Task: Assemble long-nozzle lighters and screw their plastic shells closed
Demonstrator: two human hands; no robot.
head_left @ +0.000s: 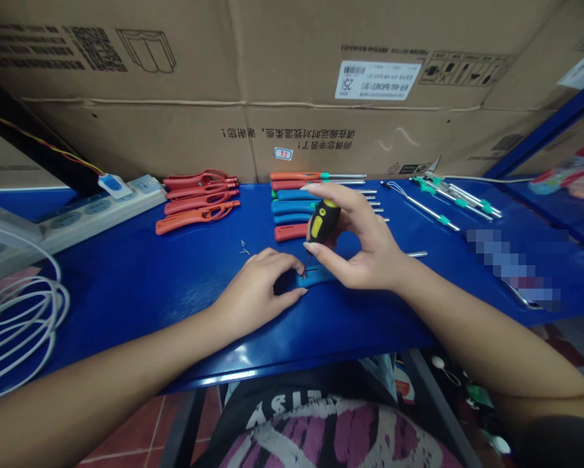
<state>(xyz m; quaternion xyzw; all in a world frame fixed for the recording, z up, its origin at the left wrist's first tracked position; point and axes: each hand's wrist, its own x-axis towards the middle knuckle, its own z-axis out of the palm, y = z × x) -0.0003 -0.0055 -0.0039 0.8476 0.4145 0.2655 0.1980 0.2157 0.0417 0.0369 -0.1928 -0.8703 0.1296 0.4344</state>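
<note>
My right hand [355, 244] is closed around a short black-and-yellow screwdriver [323, 224], its shaft pointing down. The screwdriver's tip meets the near end of a blue long-neck lighter [316, 276] lying on the table. Thumb and fingers of my left hand [257, 283] pinch that same end of the lighter, beside the tip. A metal tube [417, 254] sticks out to the right, past my right hand, which hides the middle of the lighter. A few small screws [243, 247] lie behind my left hand. Further back is a row of lighters with blue, red and orange handles [292, 208].
Red and orange handle shells [199, 218] lie at the left. Metal lighter tubes with green parts [460, 200] are at the back right. A white power strip [91, 214] and coiled cable [23, 318] occupy the left side. A cardboard box [175, 123] stands behind the blue table [140, 305].
</note>
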